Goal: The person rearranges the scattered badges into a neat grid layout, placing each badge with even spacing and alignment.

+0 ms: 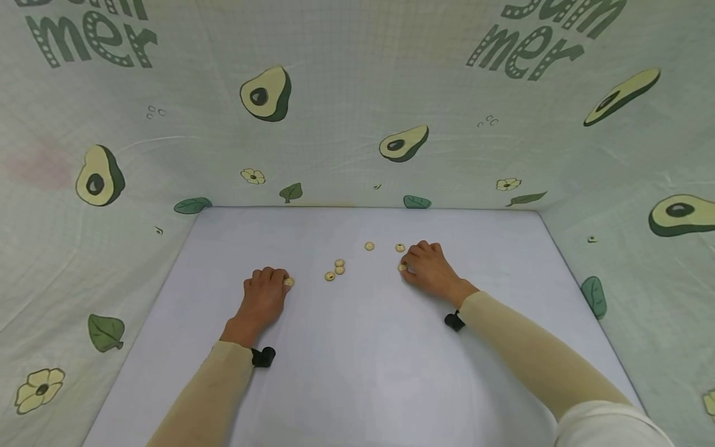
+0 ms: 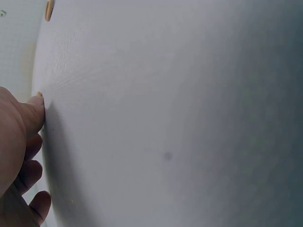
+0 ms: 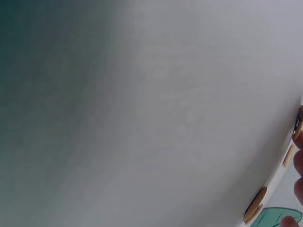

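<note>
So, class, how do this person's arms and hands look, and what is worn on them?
The left hand and right hand are ungloved. A plain beige left sleeve and a matching right sleeve reach the wrists. A small black device sits at each wrist; white fabric shows higher on the right arm.

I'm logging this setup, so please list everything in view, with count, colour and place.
Table: 1, white, centre
Printed cloth: count unclear, pale with green and yellow prints, behind and beside the table
Loose round pieces: 5, tan, around mid-table
Held round pieces: 2, tan, one per side
Wrist devices: 2, black, one per wrist
Sleeves: 2, beige, forearms
White garment: white, lower right
Left hand: 1, bare, left, pinching a piece
Right hand: 1, bare, right, pinching another
</note>
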Action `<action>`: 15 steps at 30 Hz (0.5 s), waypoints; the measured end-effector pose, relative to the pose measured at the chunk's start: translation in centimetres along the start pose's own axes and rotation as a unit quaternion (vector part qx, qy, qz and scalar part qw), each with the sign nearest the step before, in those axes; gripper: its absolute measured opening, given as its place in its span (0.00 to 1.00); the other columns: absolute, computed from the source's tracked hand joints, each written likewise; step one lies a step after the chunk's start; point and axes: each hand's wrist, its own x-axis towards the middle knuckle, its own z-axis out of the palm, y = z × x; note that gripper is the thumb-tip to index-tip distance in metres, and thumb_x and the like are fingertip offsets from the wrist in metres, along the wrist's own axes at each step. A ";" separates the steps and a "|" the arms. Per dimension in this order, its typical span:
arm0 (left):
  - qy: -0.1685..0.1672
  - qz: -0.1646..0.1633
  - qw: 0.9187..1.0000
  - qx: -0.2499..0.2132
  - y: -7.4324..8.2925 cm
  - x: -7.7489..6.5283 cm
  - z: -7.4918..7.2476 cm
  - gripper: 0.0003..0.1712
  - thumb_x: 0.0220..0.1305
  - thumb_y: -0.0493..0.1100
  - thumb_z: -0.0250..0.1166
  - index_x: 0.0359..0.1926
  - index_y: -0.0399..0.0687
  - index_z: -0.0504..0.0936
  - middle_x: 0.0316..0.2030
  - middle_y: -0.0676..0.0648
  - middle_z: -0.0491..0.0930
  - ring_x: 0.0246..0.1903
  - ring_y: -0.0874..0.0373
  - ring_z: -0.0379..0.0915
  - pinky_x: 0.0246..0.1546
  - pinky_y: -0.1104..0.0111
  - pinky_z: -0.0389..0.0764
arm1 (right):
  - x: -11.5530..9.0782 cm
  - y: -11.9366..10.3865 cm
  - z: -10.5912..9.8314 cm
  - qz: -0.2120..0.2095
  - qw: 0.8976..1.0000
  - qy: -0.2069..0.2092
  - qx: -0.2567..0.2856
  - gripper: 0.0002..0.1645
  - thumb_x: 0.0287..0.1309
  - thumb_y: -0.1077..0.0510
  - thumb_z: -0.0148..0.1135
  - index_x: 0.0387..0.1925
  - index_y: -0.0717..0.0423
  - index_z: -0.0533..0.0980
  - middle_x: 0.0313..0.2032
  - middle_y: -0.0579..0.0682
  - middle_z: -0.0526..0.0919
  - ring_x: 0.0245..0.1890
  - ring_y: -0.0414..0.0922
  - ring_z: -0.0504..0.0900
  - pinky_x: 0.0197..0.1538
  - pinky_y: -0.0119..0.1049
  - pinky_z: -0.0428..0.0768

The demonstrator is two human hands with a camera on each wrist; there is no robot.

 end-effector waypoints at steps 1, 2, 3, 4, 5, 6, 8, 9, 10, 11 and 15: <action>-0.001 0.000 1.000 -0.001 0.0 0.0 0.0 0.14 0.80 0.42 0.61 0.58 0.39 0.76 0.54 0.36 0.77 0.56 0.37 0.68 0.57 0.40 0.69 | 0.0 0.0 0.0 0.001 1.000 -0.001 0.001 0.14 0.74 0.49 0.64 0.49 0.53 0.86 0.49 0.50 0.84 0.53 0.51 0.74 0.60 0.54 0.68; -0.002 -0.001 1.000 -0.001 0.0 0.0 0.0 0.14 0.80 0.42 0.61 0.58 0.39 0.76 0.54 0.36 0.77 0.56 0.37 0.68 0.57 0.40 0.69 | 0.0 0.0 0.0 0.003 1.000 -0.003 0.001 0.14 0.74 0.49 0.64 0.49 0.53 0.86 0.49 0.50 0.84 0.53 0.51 0.74 0.60 0.54 0.68; -0.003 -0.001 1.000 -0.002 0.0 0.0 -0.1 0.14 0.80 0.42 0.61 0.58 0.39 0.76 0.55 0.35 0.77 0.56 0.37 0.68 0.57 0.40 0.68 | 0.1 -0.1 0.0 0.004 1.000 -0.004 0.001 0.14 0.74 0.48 0.64 0.48 0.53 0.86 0.49 0.51 0.84 0.53 0.51 0.74 0.60 0.54 0.68; -0.005 -0.001 1.000 -0.002 0.0 0.0 -0.1 0.14 0.80 0.42 0.61 0.58 0.39 0.76 0.55 0.36 0.77 0.56 0.37 0.68 0.58 0.40 0.68 | 0.1 -0.1 0.0 0.005 1.000 -0.004 0.002 0.14 0.73 0.48 0.64 0.48 0.53 0.86 0.49 0.51 0.84 0.53 0.52 0.74 0.60 0.54 0.68; -0.005 -0.002 1.000 -0.002 0.0 0.0 -0.1 0.14 0.80 0.42 0.61 0.58 0.39 0.76 0.55 0.36 0.76 0.57 0.37 0.68 0.58 0.40 0.68 | 0.0 -0.1 0.0 0.006 1.000 -0.003 0.001 0.14 0.73 0.48 0.64 0.48 0.53 0.86 0.49 0.51 0.84 0.53 0.52 0.74 0.60 0.54 0.68; -0.007 -0.002 1.000 -0.003 0.0 0.0 -0.1 0.14 0.80 0.42 0.61 0.58 0.39 0.76 0.55 0.36 0.76 0.57 0.37 0.68 0.58 0.40 0.68 | 0.1 -0.2 -0.1 0.007 1.000 -0.002 0.003 0.14 0.72 0.48 0.65 0.47 0.53 0.86 0.49 0.51 0.84 0.52 0.52 0.74 0.60 0.55 0.68; -0.008 -0.003 1.000 -0.003 0.0 0.0 -0.1 0.14 0.80 0.42 0.60 0.58 0.39 0.76 0.55 0.36 0.76 0.57 0.37 0.68 0.58 0.40 0.68 | 0.1 -0.2 -0.1 0.009 1.000 -0.001 0.002 0.14 0.72 0.48 0.65 0.47 0.53 0.86 0.48 0.51 0.83 0.52 0.52 0.73 0.59 0.54 0.68; -0.008 -0.002 1.000 -0.004 0.0 0.0 -0.1 0.14 0.80 0.43 0.60 0.58 0.39 0.76 0.55 0.36 0.76 0.57 0.37 0.68 0.58 0.40 0.68 | 0.1 -0.2 -0.1 0.009 1.000 -0.001 0.002 0.14 0.72 0.48 0.65 0.47 0.53 0.86 0.48 0.51 0.83 0.52 0.52 0.73 0.59 0.54 0.68; -0.008 -0.002 1.000 -0.004 -0.1 0.0 -0.1 0.14 0.80 0.43 0.60 0.58 0.40 0.76 0.55 0.36 0.76 0.57 0.37 0.67 0.58 0.40 0.68 | 0.1 -0.2 -0.1 0.008 1.000 0.000 0.001 0.14 0.72 0.48 0.65 0.47 0.53 0.86 0.48 0.51 0.83 0.52 0.52 0.73 0.59 0.54 0.68; -0.007 -0.002 1.000 -0.004 -0.1 0.0 -0.1 0.14 0.80 0.43 0.60 0.58 0.39 0.76 0.55 0.36 0.76 0.57 0.37 0.68 0.58 0.40 0.68 | 0.1 -0.3 -0.2 0.007 1.000 0.000 0.000 0.14 0.72 0.48 0.65 0.47 0.53 0.86 0.48 0.51 0.84 0.52 0.52 0.74 0.59 0.54 0.68; -0.003 0.001 1.000 -0.003 -0.1 0.0 0.0 0.14 0.80 0.42 0.61 0.58 0.39 0.76 0.54 0.36 0.76 0.56 0.37 0.68 0.57 0.40 0.68 | 0.1 -0.3 -0.2 0.002 1.000 0.002 -0.004 0.14 0.72 0.49 0.66 0.47 0.53 0.86 0.48 0.50 0.84 0.52 0.51 0.74 0.59 0.54 0.69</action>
